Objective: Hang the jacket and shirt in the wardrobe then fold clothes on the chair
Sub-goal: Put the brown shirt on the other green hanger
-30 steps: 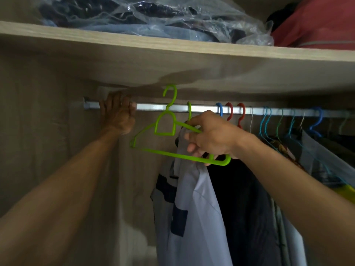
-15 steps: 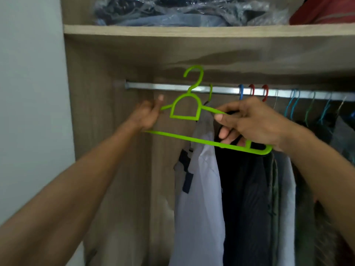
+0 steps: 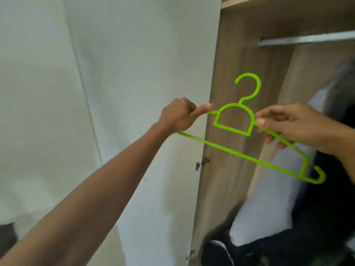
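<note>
I hold a bare green plastic hanger (image 3: 242, 152) in both hands, in front of the wardrobe's left side panel. My left hand (image 3: 177, 117) grips its left shoulder, thumb stretched along the arm. My right hand (image 3: 294, 124) pinches the right shoulder just beside the centre loop. The hook points up and hangs on nothing. The metal rail (image 3: 307, 39) runs at the upper right, above and behind the hanger. A light shirt (image 3: 269, 198) and dark clothes (image 3: 326, 208) hang at the right, blurred. No jacket or chair is in view.
The white wardrobe door (image 3: 144, 93) stands open at the left and middle, a hinge (image 3: 201, 164) on its inner edge. The wooden side panel (image 3: 230, 73) rises behind the hanger. A shelf edge (image 3: 240, 1) shows at the top.
The hanger has come off the rail and away from the wardrobe to the left. My left hand left the rail and took the hanger's left end. My view swung left and down.
</note>
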A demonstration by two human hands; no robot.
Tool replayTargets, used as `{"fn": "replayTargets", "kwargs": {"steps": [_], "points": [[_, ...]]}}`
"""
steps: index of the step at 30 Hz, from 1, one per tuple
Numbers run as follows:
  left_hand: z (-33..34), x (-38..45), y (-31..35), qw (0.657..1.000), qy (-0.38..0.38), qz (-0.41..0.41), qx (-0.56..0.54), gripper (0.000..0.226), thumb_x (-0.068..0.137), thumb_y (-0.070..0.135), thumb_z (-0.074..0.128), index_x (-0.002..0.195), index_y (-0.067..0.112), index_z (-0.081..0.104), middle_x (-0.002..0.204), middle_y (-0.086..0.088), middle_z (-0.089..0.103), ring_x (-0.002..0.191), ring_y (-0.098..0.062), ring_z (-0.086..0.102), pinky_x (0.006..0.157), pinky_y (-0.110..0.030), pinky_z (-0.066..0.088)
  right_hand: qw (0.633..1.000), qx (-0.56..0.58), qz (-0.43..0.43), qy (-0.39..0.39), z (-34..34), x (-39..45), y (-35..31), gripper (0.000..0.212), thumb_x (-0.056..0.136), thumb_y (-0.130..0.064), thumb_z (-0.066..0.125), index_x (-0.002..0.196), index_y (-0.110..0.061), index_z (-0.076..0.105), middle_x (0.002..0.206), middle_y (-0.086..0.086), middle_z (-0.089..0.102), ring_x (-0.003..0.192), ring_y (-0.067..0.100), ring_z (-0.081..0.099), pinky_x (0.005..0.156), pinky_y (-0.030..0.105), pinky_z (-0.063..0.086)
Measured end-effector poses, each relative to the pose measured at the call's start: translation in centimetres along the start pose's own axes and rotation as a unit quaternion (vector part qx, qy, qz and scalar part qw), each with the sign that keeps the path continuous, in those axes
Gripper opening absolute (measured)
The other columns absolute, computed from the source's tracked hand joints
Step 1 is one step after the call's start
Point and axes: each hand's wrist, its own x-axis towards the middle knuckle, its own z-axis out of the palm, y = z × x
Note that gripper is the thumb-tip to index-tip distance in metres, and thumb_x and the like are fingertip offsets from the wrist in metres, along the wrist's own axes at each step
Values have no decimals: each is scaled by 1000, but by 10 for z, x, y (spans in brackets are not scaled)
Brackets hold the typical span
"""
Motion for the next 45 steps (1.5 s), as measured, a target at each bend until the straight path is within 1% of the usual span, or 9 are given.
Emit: {"fn": "replayTargets", "kwargs": {"steps": [4, 8, 15, 19, 24, 27, 31, 37, 45], "points": [[-65, -83, -49, 996, 2, -74, 45, 83, 83, 82, 47, 57, 3, 49, 56, -13, 53, 61, -27, 53, 63, -35, 47, 994, 64, -55, -74, 90, -2, -35, 15, 91, -31, 68, 98, -18, 69, 75, 0, 64, 51, 7, 59, 44, 28, 50], [-138, -167, -98, 985, -14, -160, 58, 73, 85, 74, 54, 62, 5, 67, 41, 11, 52, 47, -6, 48, 63, -31, 45, 973, 127, -96, -168, 178, -12, -79, 24, 89, -39, 71, 90, -15, 71, 73, 0, 63, 57, 11, 57, 50, 32, 49], [-244, -318, -153, 956, 15, -280, 90, 64, 90, 59, 62, 63, 1, 66, 42, 16, 55, 42, 2, 47, 49, -13, 33, 922, 161, -129, -327, 324, -55, -171, 33, 91, -47, 66, 90, -14, 73, 86, 4, 73, 67, 13, 64, 61, 36, 56], [-287, -399, -174, 926, 37, -365, 93, 69, 91, 57, 60, 71, -8, 64, 39, 18, 52, 38, -1, 45, 46, -14, 33, 899, 181, -147, -370, 399, -92, -225, 33, 93, -47, 63, 93, -15, 72, 77, 1, 70, 72, 14, 63, 67, 39, 57], [-316, -486, -216, 903, 53, -420, 77, 61, 89, 59, 62, 57, 8, 60, 43, 13, 54, 42, -3, 46, 55, -25, 40, 883, 199, -140, -402, 487, -141, -275, 33, 96, -45, 61, 95, -13, 69, 74, 7, 67, 70, 19, 71, 68, 40, 60], [-325, -530, -255, 897, 46, -436, 61, 67, 89, 61, 60, 63, 0, 62, 46, 14, 57, 45, -4, 48, 57, -27, 42, 889, 188, -117, -402, 538, -165, -291, 34, 93, -46, 65, 90, -11, 68, 71, 6, 65, 58, 18, 67, 63, 39, 60], [-329, -569, -323, 886, 10, -463, 4, 62, 90, 63, 57, 61, 8, 59, 46, 13, 56, 47, -14, 52, 54, -25, 44, 917, 144, -86, -363, 607, -181, -308, 39, 87, -52, 69, 84, -13, 67, 67, 3, 65, 51, 18, 60, 54, 31, 53], [-352, -607, -425, 871, -56, -478, -101, 51, 96, 51, 57, 70, 7, 57, 65, -8, 64, 55, -23, 61, 57, -33, 55, 967, 53, -11, -250, 707, -193, -334, 46, 76, -67, 70, 76, -21, 66, 77, -4, 67, 81, 21, 65, 80, 41, 55], [-381, -628, -535, 851, -108, -504, -98, 41, 94, 46, 63, 82, 8, 67, 70, -6, 68, 60, -21, 65, 56, -26, 55, 974, -86, 57, -202, 779, -195, -360, 38, 83, -61, 62, 85, -24, 65, 87, -2, 59, 89, 26, 51, 78, 37, 44]]}}
